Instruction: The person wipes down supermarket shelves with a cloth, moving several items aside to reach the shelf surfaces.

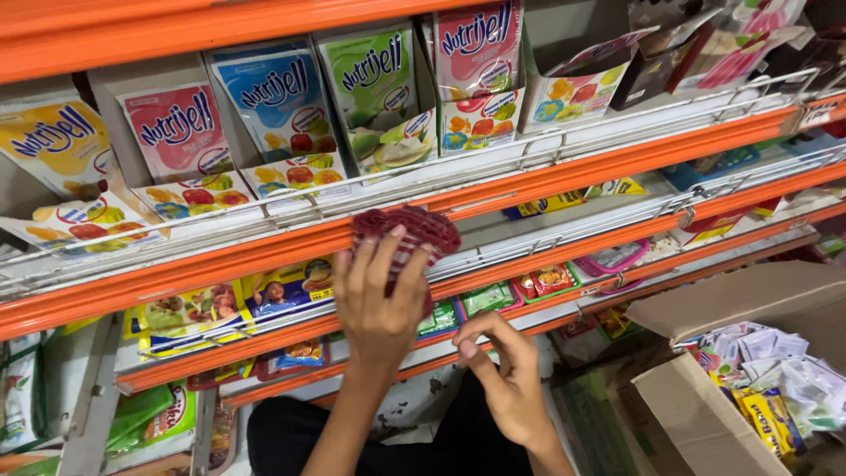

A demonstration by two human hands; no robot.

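Two hands are at work before orange shelving. Nearest, the right hand (pixel 507 375) is low at centre, fingers curled, thumb and forefinger pinched together near a green sachet (pixel 487 298) on the lower shelf; whether anything is caught in that pinch cannot be told. Just above and to its left, the left hand (pixel 381 300) is raised with fingers spread and pressed over a dark red checked cloth (pixel 414 231), bunched under the fingertips. Cloth sits against the front edge of the orange shelf rail (pixel 264 251), just under the wire guard (pixel 546 145). Open shelf surface runs to the right of the cloth. Lower right, an open cardboard box (pixel 705 414) holds mixed sachets, well apart from both hands. Farthest, upright powder packets (pixel 282 101) lean in a row on the top shelf behind the wire guard.
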